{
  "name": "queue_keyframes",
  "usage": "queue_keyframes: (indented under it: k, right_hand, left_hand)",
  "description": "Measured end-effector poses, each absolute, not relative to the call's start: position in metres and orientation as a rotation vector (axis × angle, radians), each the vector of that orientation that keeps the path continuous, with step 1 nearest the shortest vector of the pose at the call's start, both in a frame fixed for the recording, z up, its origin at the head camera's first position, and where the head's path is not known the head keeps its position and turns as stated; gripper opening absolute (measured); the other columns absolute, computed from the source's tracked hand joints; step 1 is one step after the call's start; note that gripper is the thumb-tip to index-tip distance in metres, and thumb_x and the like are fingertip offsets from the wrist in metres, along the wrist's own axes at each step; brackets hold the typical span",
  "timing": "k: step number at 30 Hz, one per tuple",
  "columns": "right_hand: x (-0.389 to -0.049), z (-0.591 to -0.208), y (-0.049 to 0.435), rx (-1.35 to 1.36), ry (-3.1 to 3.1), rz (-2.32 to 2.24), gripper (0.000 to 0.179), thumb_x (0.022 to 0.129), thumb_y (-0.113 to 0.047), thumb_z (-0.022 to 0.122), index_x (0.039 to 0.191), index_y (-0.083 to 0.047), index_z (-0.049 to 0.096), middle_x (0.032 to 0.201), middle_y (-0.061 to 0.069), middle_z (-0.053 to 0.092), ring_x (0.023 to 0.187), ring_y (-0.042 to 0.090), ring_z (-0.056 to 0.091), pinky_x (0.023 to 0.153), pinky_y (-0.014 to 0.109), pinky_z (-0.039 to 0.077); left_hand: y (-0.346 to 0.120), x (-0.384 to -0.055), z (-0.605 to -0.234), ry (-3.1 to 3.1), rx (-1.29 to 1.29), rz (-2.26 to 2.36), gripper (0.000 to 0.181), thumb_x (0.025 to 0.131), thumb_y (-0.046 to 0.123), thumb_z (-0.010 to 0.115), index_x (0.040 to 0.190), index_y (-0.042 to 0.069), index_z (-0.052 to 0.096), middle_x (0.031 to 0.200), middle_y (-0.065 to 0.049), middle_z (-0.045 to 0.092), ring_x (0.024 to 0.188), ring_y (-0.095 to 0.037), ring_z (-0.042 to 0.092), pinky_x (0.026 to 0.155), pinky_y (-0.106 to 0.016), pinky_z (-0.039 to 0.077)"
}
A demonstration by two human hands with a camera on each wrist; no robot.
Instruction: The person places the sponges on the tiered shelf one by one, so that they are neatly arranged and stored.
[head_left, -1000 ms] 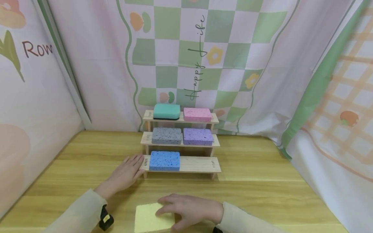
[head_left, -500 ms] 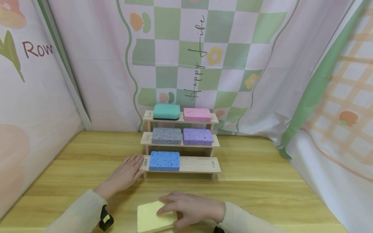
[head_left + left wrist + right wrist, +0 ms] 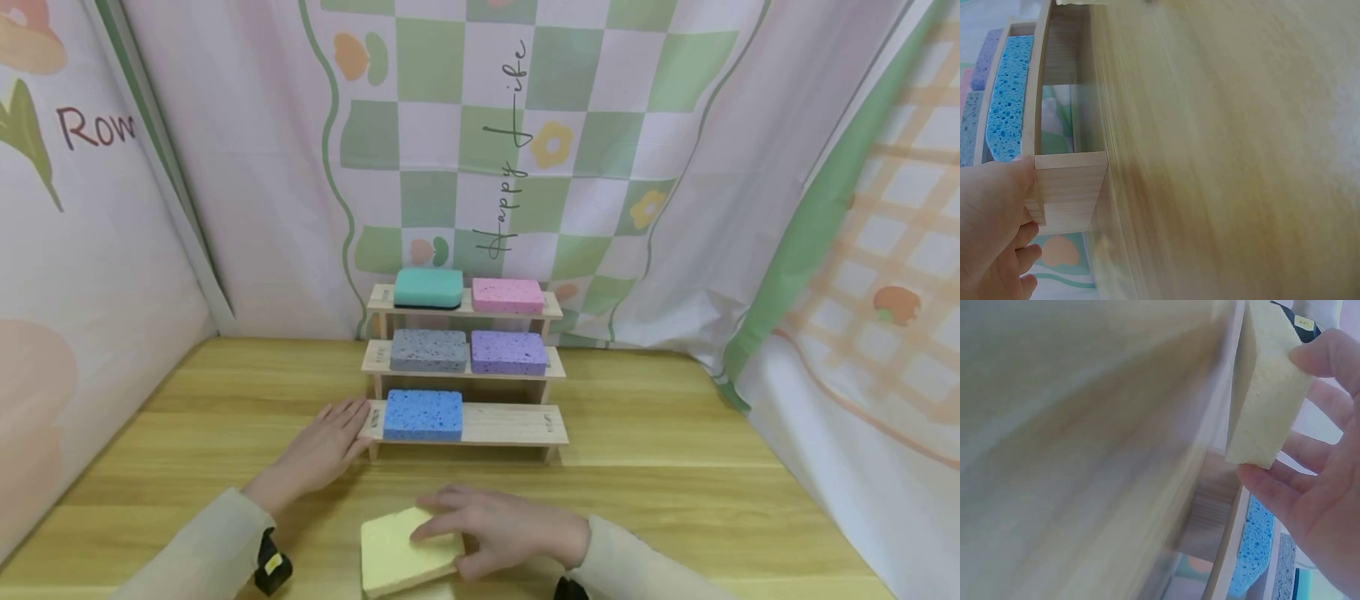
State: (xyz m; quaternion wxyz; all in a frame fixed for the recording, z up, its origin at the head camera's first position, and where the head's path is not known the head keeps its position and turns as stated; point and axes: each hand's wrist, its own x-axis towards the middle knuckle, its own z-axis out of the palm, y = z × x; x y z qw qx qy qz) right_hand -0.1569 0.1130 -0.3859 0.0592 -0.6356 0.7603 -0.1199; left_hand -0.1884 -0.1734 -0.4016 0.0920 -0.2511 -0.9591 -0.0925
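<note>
Close to the front of the table, my right hand (image 3: 502,529) pinches a plain yellow sponge (image 3: 401,554) between thumb and fingers. The sponge is tilted, with one edge up off the tabletop. In the right wrist view the thumb presses one face of the sponge (image 3: 1272,387) and a fingertip reaches its lower end. My left hand (image 3: 322,446) holds the left end of the bottom step of a three-step wooden rack (image 3: 513,423). Its thumb lies by the step's edge and the fingers curl at the end in the left wrist view. A speckled blue sponge (image 3: 423,415) lies on that step.
A grey sponge (image 3: 429,350) and a purple sponge (image 3: 508,352) lie on the middle step. The top step bears a teal sponge (image 3: 429,288) with a dark base and a pink sponge (image 3: 507,295). Patterned curtains (image 3: 502,125) enclose the wooden table (image 3: 675,467).
My right hand has moved slightly away from me and to the right with the yellow sponge, which has tilted and risen at one side. The left hand and rack stay put.
</note>
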Motion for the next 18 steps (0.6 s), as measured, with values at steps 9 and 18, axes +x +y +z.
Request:
queue_keyframes:
  k: [9, 18]
  right_hand:
    - [-0.161, -0.375, 0.118, -1.925, 2.339, -0.386, 0.050, 0.079, -0.016, 0.065, 0.129, -0.015, 0.054, 0.141, 0.015, 0.037, 0.129, 0.024, 0.034, 0.104, 0.033, 0.027]
    - [-0.166, -0.366, 0.125, -1.893, 2.356, -0.496, 0.051, 0.077, -0.012, 0.065, 0.127, -0.016, 0.056, 0.143, 0.010, 0.035, 0.129, 0.021, 0.034, 0.103, 0.035, 0.032]
  left_hand:
    - [-0.173, -0.189, -0.403, -2.842, -0.745, -0.275, 0.053, 0.099, 0.027, 0.043, 0.136, -0.010, 0.035, 0.140, -0.025, 0.034, 0.129, -0.040, 0.030, 0.105, -0.052, 0.021]
    - [-0.173, -0.188, -0.401, -2.854, -0.740, -0.291, 0.053, 0.099, 0.028, 0.042, 0.136, -0.010, 0.034, 0.140, -0.025, 0.033, 0.129, -0.041, 0.028, 0.105, -0.052, 0.020]
